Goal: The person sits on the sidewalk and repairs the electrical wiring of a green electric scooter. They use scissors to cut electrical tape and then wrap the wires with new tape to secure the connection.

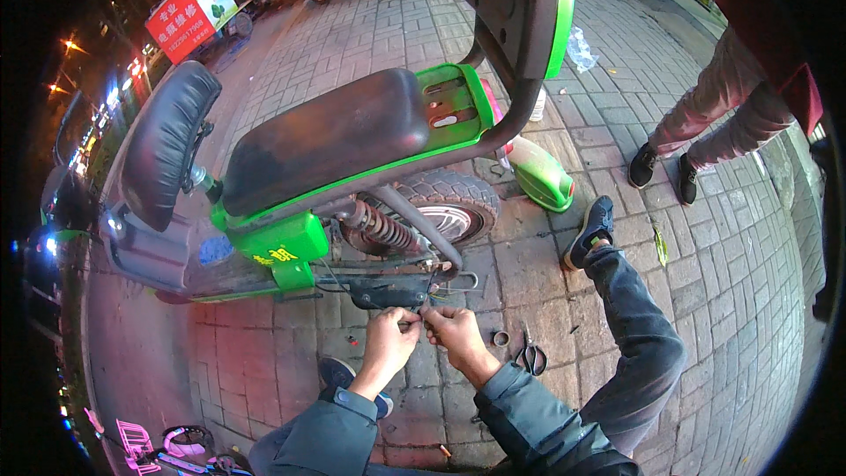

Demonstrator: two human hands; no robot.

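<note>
Flanking hands (pixel 423 328): scissors (pixel 530 358), tape roll (pixel 500 338) (right).

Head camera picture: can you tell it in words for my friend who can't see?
Two hands, left hand and right hand, pinch thin wires under a green electric scooter on brick paving. Scissors and a tape roll lie nearby.

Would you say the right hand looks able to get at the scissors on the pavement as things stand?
Probably yes: the scissors lie in the open just beside the right hand, with nothing between them, though its fingers are busy at the wires.
</note>
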